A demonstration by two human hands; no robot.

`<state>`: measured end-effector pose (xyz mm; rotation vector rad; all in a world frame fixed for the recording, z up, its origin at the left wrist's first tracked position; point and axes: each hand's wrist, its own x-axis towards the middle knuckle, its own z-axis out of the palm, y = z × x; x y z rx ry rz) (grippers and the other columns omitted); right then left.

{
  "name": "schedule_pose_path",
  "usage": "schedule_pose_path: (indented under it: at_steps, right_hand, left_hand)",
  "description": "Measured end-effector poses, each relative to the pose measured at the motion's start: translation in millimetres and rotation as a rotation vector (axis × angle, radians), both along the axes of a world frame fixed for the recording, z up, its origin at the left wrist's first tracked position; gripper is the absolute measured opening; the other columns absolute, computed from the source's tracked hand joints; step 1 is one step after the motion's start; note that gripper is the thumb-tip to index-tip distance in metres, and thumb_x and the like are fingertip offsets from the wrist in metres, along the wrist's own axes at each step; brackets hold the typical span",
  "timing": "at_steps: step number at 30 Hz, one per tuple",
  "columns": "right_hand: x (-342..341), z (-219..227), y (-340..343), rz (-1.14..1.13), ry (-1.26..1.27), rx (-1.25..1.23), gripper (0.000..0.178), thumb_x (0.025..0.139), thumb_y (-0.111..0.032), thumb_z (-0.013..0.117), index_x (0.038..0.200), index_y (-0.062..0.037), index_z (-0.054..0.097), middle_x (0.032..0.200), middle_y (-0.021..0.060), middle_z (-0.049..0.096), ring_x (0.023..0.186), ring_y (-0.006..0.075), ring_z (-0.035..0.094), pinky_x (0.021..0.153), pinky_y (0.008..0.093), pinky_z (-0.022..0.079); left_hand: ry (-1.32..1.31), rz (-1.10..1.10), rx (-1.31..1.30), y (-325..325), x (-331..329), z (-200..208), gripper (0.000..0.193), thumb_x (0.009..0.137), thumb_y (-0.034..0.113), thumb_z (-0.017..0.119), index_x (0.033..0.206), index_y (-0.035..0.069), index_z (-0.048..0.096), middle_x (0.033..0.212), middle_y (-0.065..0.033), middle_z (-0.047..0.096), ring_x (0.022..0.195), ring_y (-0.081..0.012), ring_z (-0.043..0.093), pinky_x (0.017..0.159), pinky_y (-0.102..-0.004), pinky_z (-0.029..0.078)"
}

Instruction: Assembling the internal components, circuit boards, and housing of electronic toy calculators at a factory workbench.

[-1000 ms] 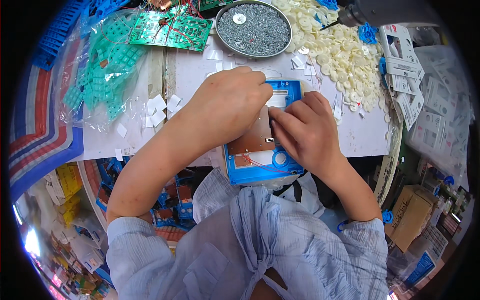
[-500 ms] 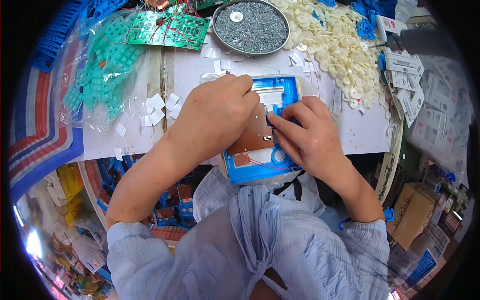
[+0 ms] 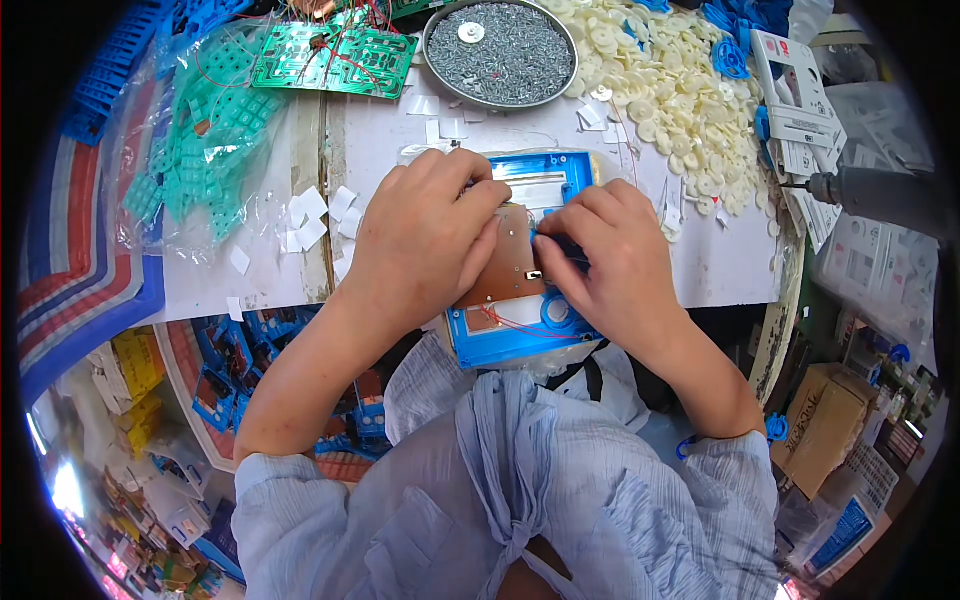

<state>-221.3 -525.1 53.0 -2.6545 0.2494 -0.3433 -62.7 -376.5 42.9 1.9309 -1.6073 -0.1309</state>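
A blue plastic casing [image 3: 500, 348] lies open in front of me, with a brown circuit board [image 3: 508, 272] in it. The board carries a small slide switch [image 3: 534, 275], and thin red wires [image 3: 515, 322] run across the casing's lower part. My left hand [image 3: 425, 235] is closed on the board's upper left edge, thumb along its face. At the board's right edge, thumb and fingers of my right hand [image 3: 615, 262] are drawn together; what lies between them is hidden. A white strip [image 3: 540, 190] shows in the casing's upper part.
Beyond the casing stands a round tray [image 3: 427, 62] of small screws. Cream plastic discs [image 3: 690, 120] are heaped to its right. Green circuit boards [image 3: 335, 60] and bagged green keypads [image 3: 215, 140] lie left. A power screwdriver [image 3: 880, 193] hangs at the right, near printed white panels [image 3: 808, 125].
My left hand has turned, its thumb now showing along the board. The right fingers have shifted slightly on the board's edge. The screwdriver has swung lower into view at the right.
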Motion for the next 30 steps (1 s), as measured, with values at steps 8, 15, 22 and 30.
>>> schedule_pose_path:
  at_steps: [8,15,22,30]
  right_hand:
    - [18,5,5,-0.028,0.114,-0.188,0.013,0.075,-0.016,0.072,0.077,-0.0055,0.063,0.077,0.0094,0.062,0.082,0.0286,0.061,0.081,0.0433,0.044]
    - [16,-6,6,-0.055,0.033,-0.164,0.012,0.075,-0.014,0.071,0.076,-0.0070,0.061,0.076,0.0100,0.061,0.078,0.0280,0.059,0.079,0.0424,0.044]
    - [15,-8,9,-0.086,-0.024,-0.087,0.011,0.074,-0.010,0.071,0.076,-0.0077,0.060,0.075,0.0070,0.060,0.076,0.0276,0.059,0.075,0.0430,0.043]
    - [16,-11,12,-0.150,-0.073,-0.003,0.011,0.075,-0.010,0.070,0.076,-0.0064,0.060,0.074,0.0085,0.061,0.075,0.0287,0.059,0.074,0.0417,0.045]
  left_hand:
    - [-0.047,-0.008,0.030,2,-3,-2,0.024,0.078,0.009,0.068,0.103,0.007,0.069,0.100,-0.0081,0.062,0.092,-0.0279,0.059,0.075,-0.0401,0.044]
    - [-0.065,-0.005,0.002,4,-3,-8,0.026,0.078,0.009,0.069,0.104,0.009,0.069,0.101,-0.0061,0.062,0.092,-0.0261,0.059,0.075,-0.0398,0.043]
    - [-0.064,0.006,-0.001,5,-4,-9,0.026,0.078,0.010,0.068,0.104,0.010,0.069,0.102,-0.0058,0.062,0.093,-0.0254,0.058,0.075,-0.0396,0.042]
    - [-0.058,0.013,-0.020,5,-4,-12,0.026,0.079,0.010,0.068,0.105,0.011,0.069,0.101,-0.0054,0.062,0.092,-0.0251,0.058,0.075,-0.0392,0.041]
